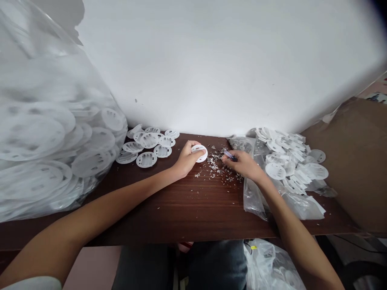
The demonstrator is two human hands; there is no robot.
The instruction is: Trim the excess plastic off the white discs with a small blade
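Note:
My left hand point(188, 158) grips a round white plastic disc point(202, 154) with slots, thumb across its face, held just over the brown table. Across a small gap, my right hand point(240, 162) is closed around a small purplish tool point(229, 155); its kind is too small to make out. Between and below the hands lie many tiny clear plastic scraps point(215, 163). Left of my left hand, several similar slotted discs point(148, 141) lie in a loose group.
A large clear bag of discs point(45, 153) fills the left side. More white discs point(290, 161) are heaped on a plastic bag point(254, 197) at the right, by a brown cardboard box point(353, 161). A white wall point(205, 72) stands behind the table point(181, 213). Another bag point(269, 266) sits below.

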